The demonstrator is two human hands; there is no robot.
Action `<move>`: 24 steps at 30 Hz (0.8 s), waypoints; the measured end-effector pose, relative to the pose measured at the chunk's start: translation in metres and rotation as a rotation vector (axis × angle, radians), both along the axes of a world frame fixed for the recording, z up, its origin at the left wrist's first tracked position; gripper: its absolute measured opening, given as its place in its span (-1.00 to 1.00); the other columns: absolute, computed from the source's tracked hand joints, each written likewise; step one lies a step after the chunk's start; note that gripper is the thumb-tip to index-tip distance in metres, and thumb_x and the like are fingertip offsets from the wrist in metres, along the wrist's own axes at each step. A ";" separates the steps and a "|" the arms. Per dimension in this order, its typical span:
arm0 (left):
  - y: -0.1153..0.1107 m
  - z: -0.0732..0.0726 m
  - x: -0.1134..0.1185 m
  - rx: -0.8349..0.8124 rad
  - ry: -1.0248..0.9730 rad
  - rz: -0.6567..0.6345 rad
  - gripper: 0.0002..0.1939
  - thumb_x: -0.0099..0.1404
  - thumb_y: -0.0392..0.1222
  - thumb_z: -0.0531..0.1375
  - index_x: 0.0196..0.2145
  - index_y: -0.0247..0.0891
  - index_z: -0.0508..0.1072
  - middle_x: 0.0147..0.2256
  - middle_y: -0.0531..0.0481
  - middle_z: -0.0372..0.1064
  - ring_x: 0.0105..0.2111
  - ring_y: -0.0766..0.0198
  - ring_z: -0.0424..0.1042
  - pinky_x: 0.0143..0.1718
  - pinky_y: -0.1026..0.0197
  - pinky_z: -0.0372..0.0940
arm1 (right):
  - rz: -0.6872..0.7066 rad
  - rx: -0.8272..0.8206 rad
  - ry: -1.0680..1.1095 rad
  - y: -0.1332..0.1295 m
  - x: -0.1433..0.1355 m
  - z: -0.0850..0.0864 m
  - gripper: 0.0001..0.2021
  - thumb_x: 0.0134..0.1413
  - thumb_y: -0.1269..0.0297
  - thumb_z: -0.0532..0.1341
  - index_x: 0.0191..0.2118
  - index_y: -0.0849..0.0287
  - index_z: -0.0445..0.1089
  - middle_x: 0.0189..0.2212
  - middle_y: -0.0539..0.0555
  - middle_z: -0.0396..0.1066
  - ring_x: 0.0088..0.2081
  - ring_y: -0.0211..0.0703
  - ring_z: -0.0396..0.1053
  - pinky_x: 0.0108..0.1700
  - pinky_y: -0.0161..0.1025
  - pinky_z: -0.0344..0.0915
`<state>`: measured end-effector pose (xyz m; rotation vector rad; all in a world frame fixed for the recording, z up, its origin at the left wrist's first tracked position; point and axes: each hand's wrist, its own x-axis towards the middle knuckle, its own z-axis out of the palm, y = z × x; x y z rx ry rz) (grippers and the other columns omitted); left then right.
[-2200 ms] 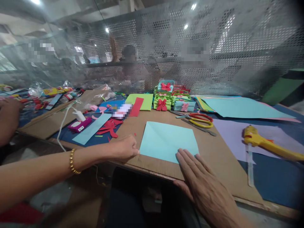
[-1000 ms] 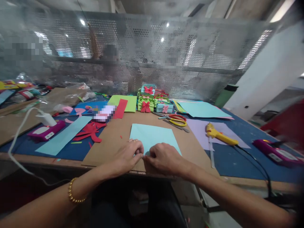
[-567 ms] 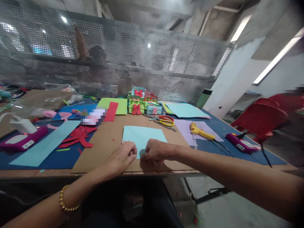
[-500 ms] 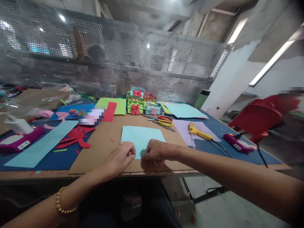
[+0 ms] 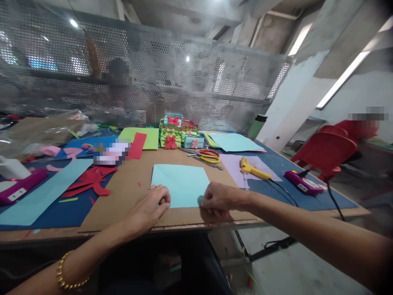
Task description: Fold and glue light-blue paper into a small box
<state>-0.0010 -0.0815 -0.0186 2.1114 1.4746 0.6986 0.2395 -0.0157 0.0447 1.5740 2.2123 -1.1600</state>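
Observation:
A light blue sheet of paper (image 5: 181,184) lies on a brown cardboard board (image 5: 123,205) in front of me. My left hand (image 5: 158,203) rests on its near left corner, fingers curled in against it. At the near right corner, my right hand (image 5: 217,198) is closed, its thumb and bent fingers at the paper's edge. The fingertips of both hands are partly hidden. Beyond the sheet lie scissors with red and yellow handles (image 5: 209,155).
Small paper bags with bows (image 5: 171,141) stand at the back. On the right are a yellow glue gun (image 5: 254,170), a purple power strip (image 5: 302,183) and stacked paper (image 5: 238,142). Red paper scraps (image 5: 87,180) and a long blue strip (image 5: 52,192) lie left. A person sits far right.
My right hand has slid right along the paper's near edge to its corner, away from my left hand. The left hand stays at the left corner. The view has shifted slightly.

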 end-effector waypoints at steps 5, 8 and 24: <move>0.001 -0.004 -0.002 0.013 0.001 -0.005 -0.93 0.26 -0.28 0.03 -0.38 -0.19 0.28 -0.36 0.01 0.31 -0.28 0.16 0.27 -0.20 0.09 0.17 | -0.049 0.002 -0.035 0.001 0.021 0.003 -0.75 -0.02 0.40 0.17 -0.67 0.18 0.31 -0.82 -0.11 0.26 -0.76 -0.36 0.21 -0.66 -0.42 0.18; 0.000 -0.005 -0.002 0.021 0.002 0.000 -0.92 0.26 -0.27 0.03 -0.38 -0.19 0.29 -0.36 0.01 0.31 -0.29 0.16 0.28 -0.21 0.09 0.18 | -0.058 -0.004 -0.055 0.001 0.031 0.005 -0.74 0.01 0.39 0.15 -0.66 0.17 0.30 -0.81 -0.10 0.28 -0.76 -0.33 0.21 -0.65 -0.40 0.20; -0.001 0.006 0.003 0.077 0.068 0.056 -0.86 0.22 -0.43 0.11 -0.37 -0.20 0.31 -0.34 0.03 0.35 -0.25 0.20 0.31 -0.15 0.16 0.23 | 0.597 1.204 0.175 -0.035 0.032 -0.044 -0.57 0.36 0.13 0.08 0.26 0.12 0.29 0.19 0.18 0.38 0.17 0.02 0.37 0.07 -0.10 0.40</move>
